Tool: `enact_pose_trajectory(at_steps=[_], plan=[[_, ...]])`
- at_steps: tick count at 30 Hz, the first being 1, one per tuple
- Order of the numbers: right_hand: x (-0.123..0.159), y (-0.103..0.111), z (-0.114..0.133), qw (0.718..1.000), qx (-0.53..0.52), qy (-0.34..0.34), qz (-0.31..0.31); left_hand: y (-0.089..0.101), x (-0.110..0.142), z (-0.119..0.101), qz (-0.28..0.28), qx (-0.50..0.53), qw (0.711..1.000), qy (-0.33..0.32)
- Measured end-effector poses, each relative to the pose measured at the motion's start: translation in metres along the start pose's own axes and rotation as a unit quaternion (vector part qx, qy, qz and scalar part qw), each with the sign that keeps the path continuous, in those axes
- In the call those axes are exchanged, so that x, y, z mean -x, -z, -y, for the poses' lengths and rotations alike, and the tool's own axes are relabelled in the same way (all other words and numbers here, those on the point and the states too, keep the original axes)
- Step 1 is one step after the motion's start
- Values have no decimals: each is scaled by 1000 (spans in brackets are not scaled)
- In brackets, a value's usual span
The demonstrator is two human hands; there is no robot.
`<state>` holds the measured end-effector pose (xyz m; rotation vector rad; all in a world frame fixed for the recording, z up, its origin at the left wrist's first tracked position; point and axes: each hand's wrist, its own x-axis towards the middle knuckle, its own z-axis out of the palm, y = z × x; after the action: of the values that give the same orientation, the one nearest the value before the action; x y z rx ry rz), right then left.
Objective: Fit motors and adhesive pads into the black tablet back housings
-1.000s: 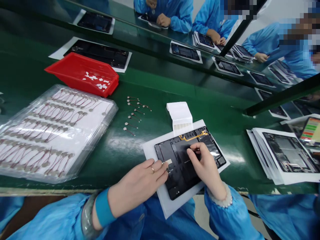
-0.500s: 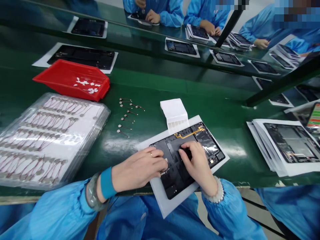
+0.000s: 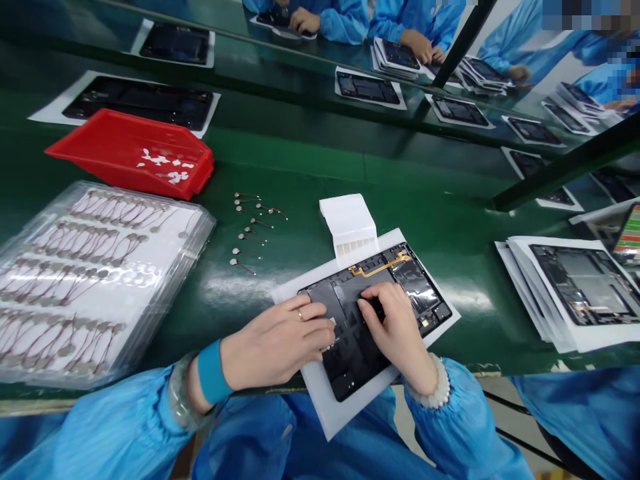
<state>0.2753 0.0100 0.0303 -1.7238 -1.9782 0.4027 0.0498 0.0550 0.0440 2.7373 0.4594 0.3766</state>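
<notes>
From where I stand, the open black device (image 3: 350, 363) lies slanted on a white sheet (image 3: 320, 400) at the near edge of the worktop (image 3: 425, 200), right in front of the person, probably so both hands reach it easily; the sheet presumably guards its casing. The left hand (image 3: 280, 340) rests over the device's left side, fingers bent and close together, perhaps steadying it; whether they pinch anything, I can't tell. The right hand (image 3: 397, 327) is over the middle, thumb and forefinger narrowly apart, a posture suited to small parts, though I can't make out anything between them. A white strip (image 3: 350, 217) sits just beyond the device, likely for a short reach. The small wired discs (image 3: 243, 237) lie loosely spaced, seemingly easier to pick up than from the crowded clear tray (image 3: 175, 283) beside them. Behind that tray, a red bin (image 3: 115, 140) contains white scraps.
</notes>
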Motion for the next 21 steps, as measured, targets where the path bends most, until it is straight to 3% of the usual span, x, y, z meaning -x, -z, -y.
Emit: enact_pose_trajectory(at_steps=[6, 17, 21], plan=[[-1, 1, 1, 1000, 4, -5, 4, -3, 0, 0, 4, 4, 1000, -10], [0, 0, 0, 1000, 4, 4, 1, -2, 6, 7, -22, -40, 998, 49], [1, 0, -1, 1000, 4, 5, 0, -3, 7, 8, -32, 1, 999, 21]])
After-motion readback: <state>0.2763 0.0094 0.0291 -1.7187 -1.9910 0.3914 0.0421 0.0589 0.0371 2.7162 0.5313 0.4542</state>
